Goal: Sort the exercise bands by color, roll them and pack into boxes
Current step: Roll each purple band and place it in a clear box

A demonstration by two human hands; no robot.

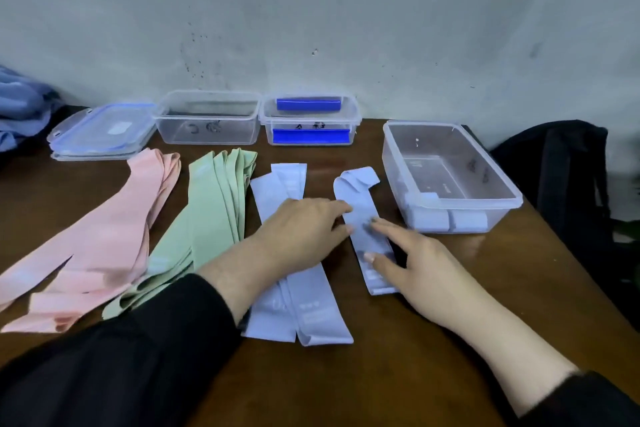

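Observation:
On the brown table (pixel 398 374) lie three sorted piles of bands: pink (pixel 104 236) at the left, green (pixel 211 218) beside it, pale lavender (pixel 298 315) in the middle. One single lavender band (pixel 363 215) lies apart, its far end folded over. My left hand (pixel 304 229) rests on the lavender pile with its fingertips touching the single band's left edge. My right hand (pixel 415 263) presses straight fingers on that band's near half. A clear box (pixel 450 177) at the right holds rolled lavender bands at its near wall.
At the back stand an empty clear box (pixel 207 118), a clear box with dark blue bands (pixel 311 121) and stacked lids (pixel 100 132). Blue cloth (pixel 20 104) lies far left, and a black bag (pixel 568 177) sits at the right table edge.

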